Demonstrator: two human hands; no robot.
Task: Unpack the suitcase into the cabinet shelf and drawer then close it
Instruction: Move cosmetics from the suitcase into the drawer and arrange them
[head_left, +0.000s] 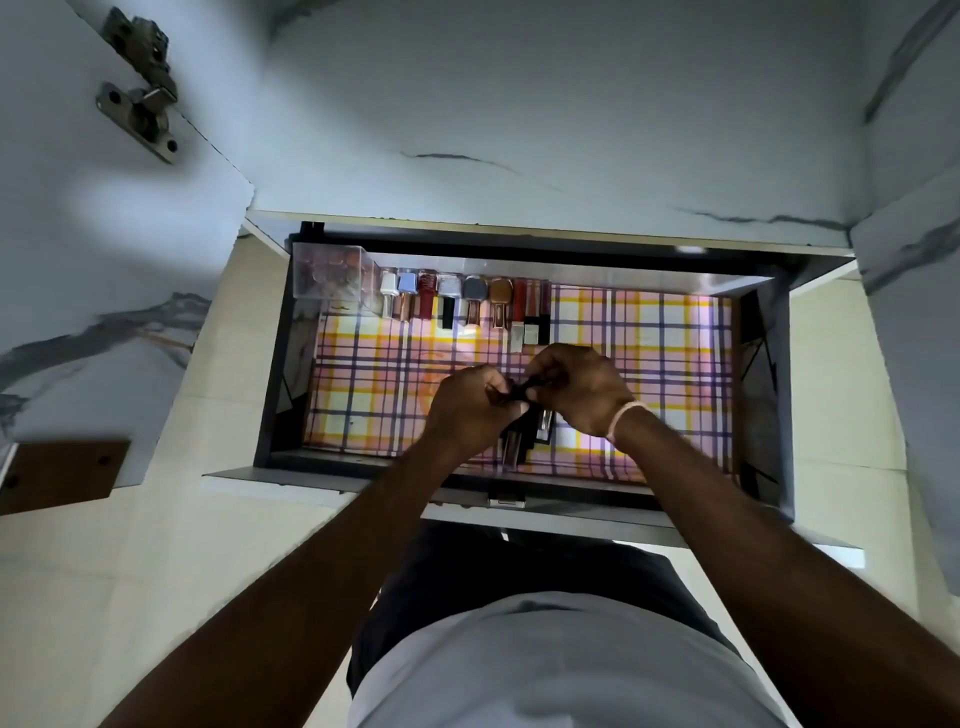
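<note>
Cosmetics are the things in hand here: a small bundle of slim dark tubes with silvery and clear ends (524, 434), held over the middle of the open grey drawer (769, 374), above its pink, yellow and purple checked liner (670, 332). Such tubes are surely light and stiff, with smooth hard shells that slip easily, and some may have glass parts, so I judge it best to pinch each one across the middle of its body and not by the cap.

The left hand (470, 410) is closed around the bundle from the left. The right hand (574, 387), with a pale band at the wrist, has its fingers curled together on a small dark piece between both hands; what exactly this piece is, I cannot tell.

Along the far wall of the drawer lies a row of small bottles and lipsticks with white, blue, red and brown caps (465, 304), touching side by side. Just left of it stands a clear plastic box (332, 278).
</note>
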